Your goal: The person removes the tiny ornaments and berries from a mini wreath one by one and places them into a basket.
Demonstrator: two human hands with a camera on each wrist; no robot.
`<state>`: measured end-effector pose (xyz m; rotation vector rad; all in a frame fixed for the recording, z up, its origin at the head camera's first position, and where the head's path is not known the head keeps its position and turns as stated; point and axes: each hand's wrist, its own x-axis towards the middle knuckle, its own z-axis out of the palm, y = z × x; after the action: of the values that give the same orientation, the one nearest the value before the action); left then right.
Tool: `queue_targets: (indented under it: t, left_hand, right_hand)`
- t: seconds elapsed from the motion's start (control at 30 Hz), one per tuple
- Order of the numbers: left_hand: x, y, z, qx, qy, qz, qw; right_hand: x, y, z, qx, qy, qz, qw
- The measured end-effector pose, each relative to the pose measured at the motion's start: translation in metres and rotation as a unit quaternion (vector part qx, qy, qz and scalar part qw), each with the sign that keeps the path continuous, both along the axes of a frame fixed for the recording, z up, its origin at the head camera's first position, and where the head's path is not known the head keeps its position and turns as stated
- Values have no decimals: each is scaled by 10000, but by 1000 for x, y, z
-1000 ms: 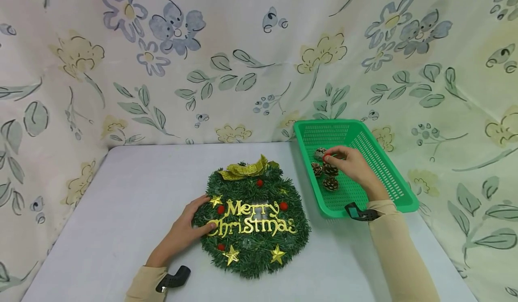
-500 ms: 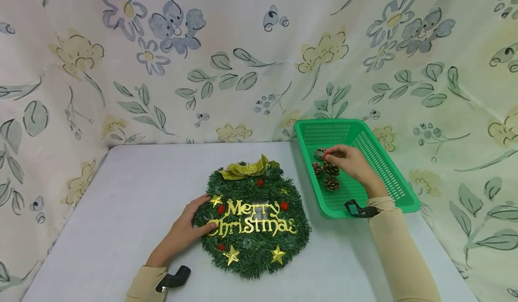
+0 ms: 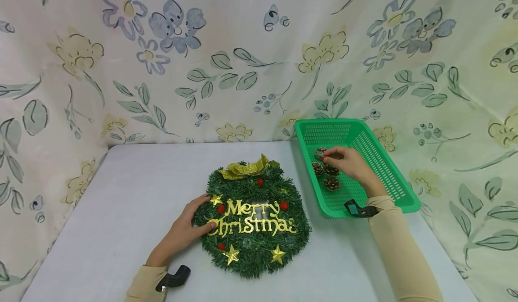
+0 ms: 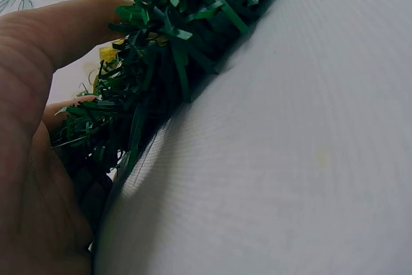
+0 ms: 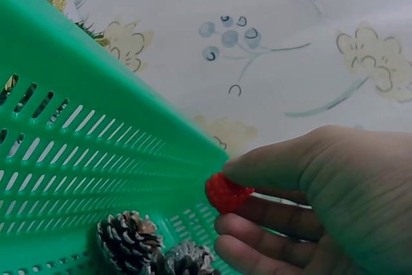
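Note:
A green tinsel Christmas wreath (image 3: pixel 259 259) lies on the table, with gold "Merry Christmas" lettering, gold stars, red balls and a gold bow at its top. My left hand (image 3: pixel 184 227) grips its left edge, thumb over the lettering's start; in the left wrist view the thumb and fingers curl round the tinsel (image 4: pixel 187 24). Over the green basket (image 3: pixel 323 206), my right hand (image 3: pixel 352 164) pinches a small red bumpy ball (image 5: pixel 225 193) between thumb and fingers. Below it, several pinecones (image 3: pixel 331 183) sit on the basket's floor, one of them partly hidden by the hand.
The white-covered table (image 3: pixel 133 194) extends left of the wreath. A flower-printed cloth (image 3: pixel 243 108) hangs behind the table and down its sides. The basket's raised walls stand close to the right hand, right of the wreath.
My right hand has shifted very slightly left within the basket, still pinching the red ball. The left hand and the wreath have stayed in place.

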<state>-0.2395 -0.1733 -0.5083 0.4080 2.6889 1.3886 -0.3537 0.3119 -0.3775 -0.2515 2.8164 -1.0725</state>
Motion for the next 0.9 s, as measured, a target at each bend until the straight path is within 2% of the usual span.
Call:
queue_targets:
  t: [0.33,0.9]
  left_hand:
    - [0,0,0,-31,-20,7,10000]
    - [0,0,1,4,-4,0,10000]
  right_hand:
    - [-2,0,-4,45,-143,37,9999]
    - [-4,-1,-6,205,-138,127,9996]
